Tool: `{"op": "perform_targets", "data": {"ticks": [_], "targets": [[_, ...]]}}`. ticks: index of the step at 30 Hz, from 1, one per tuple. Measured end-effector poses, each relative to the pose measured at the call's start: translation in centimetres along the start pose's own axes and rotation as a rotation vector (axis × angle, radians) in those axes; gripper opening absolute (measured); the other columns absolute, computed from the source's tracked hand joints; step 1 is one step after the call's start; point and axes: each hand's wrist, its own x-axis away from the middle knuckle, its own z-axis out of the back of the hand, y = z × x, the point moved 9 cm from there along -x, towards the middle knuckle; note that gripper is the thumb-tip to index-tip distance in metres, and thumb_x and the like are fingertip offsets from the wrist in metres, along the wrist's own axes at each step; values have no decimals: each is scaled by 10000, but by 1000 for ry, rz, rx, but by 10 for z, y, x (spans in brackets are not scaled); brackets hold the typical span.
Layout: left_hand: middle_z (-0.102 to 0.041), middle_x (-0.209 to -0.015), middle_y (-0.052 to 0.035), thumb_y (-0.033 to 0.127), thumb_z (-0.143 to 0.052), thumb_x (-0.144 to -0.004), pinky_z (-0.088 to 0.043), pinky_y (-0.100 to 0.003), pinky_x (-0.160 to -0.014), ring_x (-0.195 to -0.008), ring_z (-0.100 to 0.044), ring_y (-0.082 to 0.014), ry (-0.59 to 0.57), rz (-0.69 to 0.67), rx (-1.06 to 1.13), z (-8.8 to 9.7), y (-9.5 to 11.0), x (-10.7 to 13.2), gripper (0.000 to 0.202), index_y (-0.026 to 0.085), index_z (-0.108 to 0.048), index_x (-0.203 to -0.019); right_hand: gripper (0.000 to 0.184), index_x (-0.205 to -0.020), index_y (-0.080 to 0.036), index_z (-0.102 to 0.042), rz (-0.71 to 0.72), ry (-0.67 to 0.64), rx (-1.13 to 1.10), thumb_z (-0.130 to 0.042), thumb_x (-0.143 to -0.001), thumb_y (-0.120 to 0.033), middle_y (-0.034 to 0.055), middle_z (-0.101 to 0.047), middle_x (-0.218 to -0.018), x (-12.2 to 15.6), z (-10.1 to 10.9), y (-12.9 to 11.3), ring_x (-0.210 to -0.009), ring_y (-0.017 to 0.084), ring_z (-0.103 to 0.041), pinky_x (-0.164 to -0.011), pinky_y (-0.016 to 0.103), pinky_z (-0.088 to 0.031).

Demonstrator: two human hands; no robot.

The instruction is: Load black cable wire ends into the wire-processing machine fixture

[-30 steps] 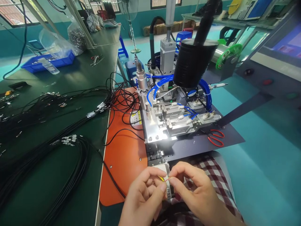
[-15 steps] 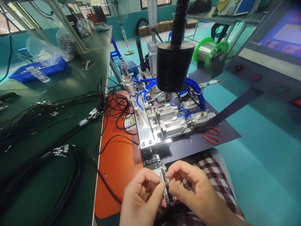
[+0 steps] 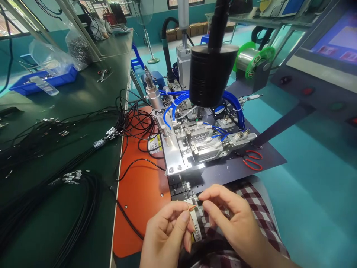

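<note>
Between the thumb and forefinger of my left hand (image 3: pixel 170 230) is a thin wire end (image 3: pixel 192 208), copper-coloured at its tip and pointing right. My right hand (image 3: pixel 228 216) hovers just to the right of that tip, thumb and forefinger apart, with nothing visible between them. A black cable (image 3: pixel 126 219) runs over the orange board and passes out of sight behind my left hand. Below the fingers is a labelled metal part (image 3: pixel 197 227) at the end of a narrow track. A bench machine (image 3: pixel 200 141) with blue air tubes stands just beyond my hands.
On the green table (image 3: pixel 95 93) at the left lie bundles of black cables (image 3: pixel 80 201) with metal connectors and a blue tray (image 3: pixel 44 80). Red-handled cutters (image 3: pixel 253 160) lie right of the machine. A black nozzle (image 3: pixel 212 76) hangs above it; a solder-like wire spool (image 3: pixel 252 61) stands behind.
The wire tip has turned from pointing up to pointing right. My right hand's thumb and forefinger have straightened and spread slightly. The camera view has shifted a little.
</note>
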Motion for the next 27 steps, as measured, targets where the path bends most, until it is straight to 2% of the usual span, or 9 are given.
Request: {"op": "perform_targets", "data": {"ticks": [4,10,12,15,18,20,21,23,27], "targets": [[-584,-570,25,394,-689,-786,-334,-161,-437,-395,-466,-40,-27,19,46,-2,-3,-1,270,141,-649,-872,134,-921,-210,-684,178,25,61,-587,-851,-149,27,-643,-795,5,-2,-15,-646,143,-595,-575,234,-506],[-602,-595,15,382,-692,-786,-350,-165,-433,-405,-498,-52,-55,36,75,-1,-7,-2,266,150,-628,-897,203,-1027,-213,-672,138,42,64,-584,-856,-147,34,-664,-848,7,-6,-5,-604,134,-602,-536,234,-528],[-598,-593,18,386,-693,-785,-362,-166,-441,-407,-497,-51,-44,31,77,0,-6,-2,264,153,-627,-891,220,-1052,-221,-653,170,30,59,-570,-865,-139,23,-659,-836,8,-8,-7,-569,119,-592,-510,223,-523],[-592,-595,23,390,-693,-785,-371,-167,-444,-420,-500,-55,-40,29,74,0,-6,-3,265,160,-618,-893,253,-1081,-212,-626,314,-12,132,-551,-863,-107,27,-674,-817,13,-13,-20,-594,137,-611,-521,239,-522],[-583,-594,27,390,-691,-788,-367,-163,-441,-425,-496,-54,-36,14,85,1,-6,-5,264,163,-612,-896,326,-1139,-185,-602,499,-52,312,-544,-842,-65,59,-714,-844,23,-19,-32,-657,183,-645,-574,295,-527],[-578,-595,26,397,-684,-791,-354,-163,-432,-425,-484,-53,-34,6,95,1,-6,-5,270,160,-611,-898,348,-1136,-175,-616,562,-46,394,-564,-817,-44,78,-730,-882,27,-19,-33,-693,200,-662,-598,311,-523],[-580,-600,23,397,-680,-795,-349,-165,-429,-425,-477,-53,-31,6,95,1,-6,-5,271,158,-610,-901,343,-1120,-174,-629,549,-35,385,-579,-807,-44,80,-732,-892,27,-17,-32,-712,201,-668,-611,307,-523],[-587,-609,17,388,-674,-802,-350,-170,-433,-426,-470,-54,-28,13,92,2,-7,-4,267,156,-605,-914,271,-1043,-179,-662,433,5,278,-595,-804,-69,71,-725,-865,20,-9,-26,-706,184,-665,-606,280,-524],[-593,-617,19,376,-674,-805,-357,-173,-451,-432,-479,-54,-39,8,93,1,-7,-2,259,159,-592,-921,78,-819,-179,-672,43,37,27,-595,-817,-196,19,-651,-661,3,-5,-4,-501,125,-570,-452,216,-470]]}}
